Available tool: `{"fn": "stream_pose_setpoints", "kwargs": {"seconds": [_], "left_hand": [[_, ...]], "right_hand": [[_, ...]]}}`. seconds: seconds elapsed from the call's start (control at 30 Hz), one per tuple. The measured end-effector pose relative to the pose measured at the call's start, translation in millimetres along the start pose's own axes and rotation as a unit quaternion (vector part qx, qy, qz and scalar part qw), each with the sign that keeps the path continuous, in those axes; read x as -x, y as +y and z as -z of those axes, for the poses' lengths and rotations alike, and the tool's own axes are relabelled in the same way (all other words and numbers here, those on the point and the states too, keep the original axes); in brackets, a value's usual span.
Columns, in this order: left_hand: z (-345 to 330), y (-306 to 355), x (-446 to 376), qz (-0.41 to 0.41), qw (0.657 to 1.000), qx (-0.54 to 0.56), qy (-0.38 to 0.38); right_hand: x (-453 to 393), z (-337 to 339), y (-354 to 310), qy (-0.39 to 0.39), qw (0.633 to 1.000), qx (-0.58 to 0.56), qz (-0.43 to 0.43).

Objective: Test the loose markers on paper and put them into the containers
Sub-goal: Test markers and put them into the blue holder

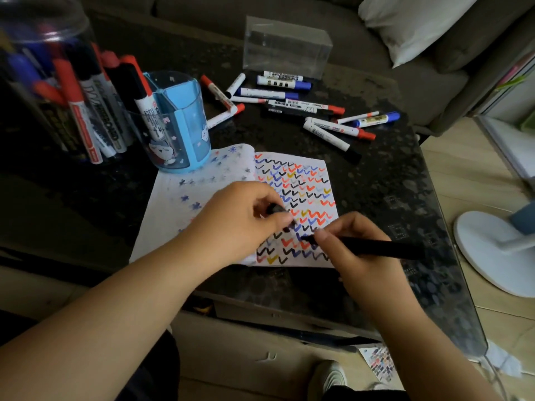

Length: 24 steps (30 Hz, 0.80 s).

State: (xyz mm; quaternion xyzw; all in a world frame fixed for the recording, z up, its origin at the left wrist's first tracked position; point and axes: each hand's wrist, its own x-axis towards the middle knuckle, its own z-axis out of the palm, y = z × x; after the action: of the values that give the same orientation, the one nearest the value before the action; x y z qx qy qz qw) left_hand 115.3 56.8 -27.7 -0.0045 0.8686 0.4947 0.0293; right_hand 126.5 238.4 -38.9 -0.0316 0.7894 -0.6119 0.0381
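Observation:
An open notebook (202, 180) lies on the dark table, its right page covered in coloured check marks. My right hand (359, 253) grips a black marker (376, 248) with its tip down on that page. My left hand (240, 218) rests on the notebook and pinches a small black cap (276, 209). Several loose red, blue and black markers (292, 104) lie scattered beyond the notebook. A blue pen cup (185, 123) and a clear round tub (52, 91) at the left hold several markers.
A clear plastic box (286, 46) stands at the table's far edge, in front of a grey sofa with a white cushion (411, 24). A white fan base (498, 250) stands on the floor to the right. The table's glass edge runs along the right.

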Motion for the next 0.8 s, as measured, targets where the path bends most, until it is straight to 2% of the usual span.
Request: {"fn": "stream_pose_setpoints", "kwargs": {"seconds": [0.07,0.13,0.17,0.23,0.37,0.43,0.57,0.67,0.8], "left_hand": [[4.1,5.4,-1.4,0.071,0.978,0.197,0.016],[6.0,11.2,-1.6,0.125,0.922,0.367,-0.007],[6.4,14.1,-0.4,0.135,0.902,0.410,-0.021],[5.8,17.3,2.1,0.135,0.883,0.447,-0.049],[3.8,18.2,6.1,0.113,0.881,0.453,-0.069],[4.7,19.6,7.5,0.101,0.892,0.433,-0.085],[6.7,17.8,11.5,0.048,0.950,0.272,-0.147],[4.1,18.1,15.5,0.026,0.958,0.219,-0.183],[2.9,17.9,16.6,0.001,0.963,0.200,-0.180]], "right_hand": [[-2.0,4.0,-11.8,0.002,0.997,-0.074,0.025],[-4.0,5.9,-19.9,0.003,0.993,-0.112,0.041],[-5.2,6.3,-21.2,0.010,0.991,-0.127,0.046],[-7.8,5.0,-24.8,0.031,0.986,-0.155,0.047],[-9.1,-0.3,-31.8,0.027,0.984,-0.168,0.045],[-9.6,-0.6,-33.0,0.027,0.985,-0.166,0.046],[-10.4,2.5,-33.4,0.054,0.988,-0.140,0.045],[-10.7,1.1,-33.3,0.063,0.989,-0.123,0.050],[-12.6,-0.8,-31.5,0.066,0.988,-0.137,0.042]]}}
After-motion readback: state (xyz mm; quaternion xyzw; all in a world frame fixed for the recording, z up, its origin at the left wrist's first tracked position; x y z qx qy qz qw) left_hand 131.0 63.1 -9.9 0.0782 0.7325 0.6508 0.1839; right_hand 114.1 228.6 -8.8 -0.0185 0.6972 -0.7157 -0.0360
